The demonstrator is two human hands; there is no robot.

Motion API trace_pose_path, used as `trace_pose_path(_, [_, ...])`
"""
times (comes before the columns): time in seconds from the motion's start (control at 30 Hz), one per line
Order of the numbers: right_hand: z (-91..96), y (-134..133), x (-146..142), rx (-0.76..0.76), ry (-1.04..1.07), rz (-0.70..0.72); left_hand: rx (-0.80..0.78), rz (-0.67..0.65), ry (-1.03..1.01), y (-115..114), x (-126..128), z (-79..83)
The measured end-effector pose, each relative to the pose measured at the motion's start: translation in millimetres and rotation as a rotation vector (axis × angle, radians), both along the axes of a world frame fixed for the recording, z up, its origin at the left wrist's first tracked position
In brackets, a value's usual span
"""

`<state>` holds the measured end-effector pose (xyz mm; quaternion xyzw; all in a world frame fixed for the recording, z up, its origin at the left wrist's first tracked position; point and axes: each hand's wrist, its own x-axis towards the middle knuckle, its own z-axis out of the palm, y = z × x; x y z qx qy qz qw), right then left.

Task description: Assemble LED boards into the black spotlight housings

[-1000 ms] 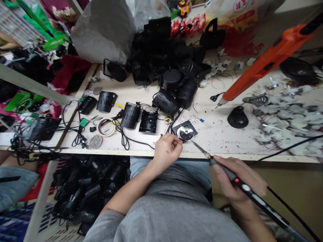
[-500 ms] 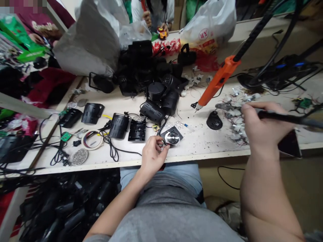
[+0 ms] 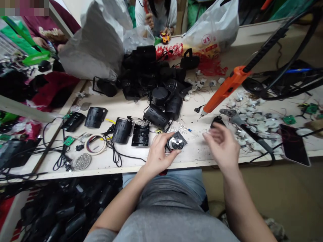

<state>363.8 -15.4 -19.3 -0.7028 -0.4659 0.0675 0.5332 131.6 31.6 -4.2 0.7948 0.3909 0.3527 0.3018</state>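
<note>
My left hand (image 3: 158,154) pinches a small black square plate with a shiny round reflector (image 3: 176,143) near the bench's front edge. My right hand (image 3: 223,146) hovers just right of it, fingers loosely spread and blurred, holding nothing. The soldering iron (image 3: 249,131) lies on the bench to the right of that hand, its cord trailing off the front edge. Several small clear lenses (image 3: 179,128) lie just behind the reflector plate.
A heap of black lamp housings (image 3: 153,80) fills the bench's middle back. An orange electric screwdriver (image 3: 224,90) hangs over the right side. White small parts (image 3: 257,122), a phone (image 3: 294,144), a tape roll (image 3: 95,144) and cables lie around. Another person sits across the bench.
My right hand has put the soldering iron down on the bench at the right and come back empty toward the reflector plate. My left hand has stayed on the plate.
</note>
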Motion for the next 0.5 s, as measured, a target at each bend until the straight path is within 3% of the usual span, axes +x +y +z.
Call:
trace_pose_path(0.1, [22.1,37.1,-1.4,0.175,-0.067,-0.050,-0.053,-0.007,0.010,3.1,3.0,-2.4])
trace_pose_path(0.27, [40.6,93.9,22.5,0.114,-0.130,-0.048,-0.019,-0.078,0.017,6.4,1.7,-1.4])
trace_pose_path(0.37, [47.3,89.7,14.4,0.185,-0.072,0.046,-0.040,-0.197,0.039,13.5,0.1,1.2])
trace_pose_path(0.5, [63.3,58.0,-11.7,0.282,0.095,0.290,-0.139,-0.248,0.050,23.0,1.0,-1.3])
